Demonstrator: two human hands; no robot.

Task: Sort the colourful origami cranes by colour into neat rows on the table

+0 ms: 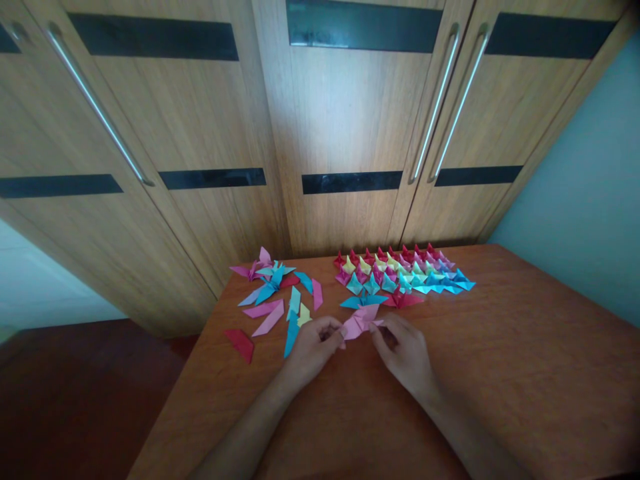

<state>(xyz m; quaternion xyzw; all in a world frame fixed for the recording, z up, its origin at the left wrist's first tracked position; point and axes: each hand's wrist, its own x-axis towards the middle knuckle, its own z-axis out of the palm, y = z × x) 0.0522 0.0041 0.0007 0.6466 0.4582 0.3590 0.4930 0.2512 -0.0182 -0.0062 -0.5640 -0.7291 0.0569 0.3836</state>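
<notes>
A pink folded paper piece (361, 322) with pointed flaps is held between my two hands, above the near middle of the table. My left hand (316, 343) pinches its left end between thumb and fingers. At the right end, my right hand (403, 348) grips a pointed flap the same way. Just beyond the pink piece lie a blue folded paper piece (363, 301) and a red folded paper piece (403, 299). Close to my left hand are a blue paper strip (291, 333) and a yellow folded paper (304, 315).
Rows of small folded paper units (400, 272) in several colours stand at the table's back. Loose folded papers (270, 283) lie in a heap at the left, with a red strip (241, 345) nearer. Behind the wooden table (500, 373) rises a wardrobe (345, 113) with metal handles.
</notes>
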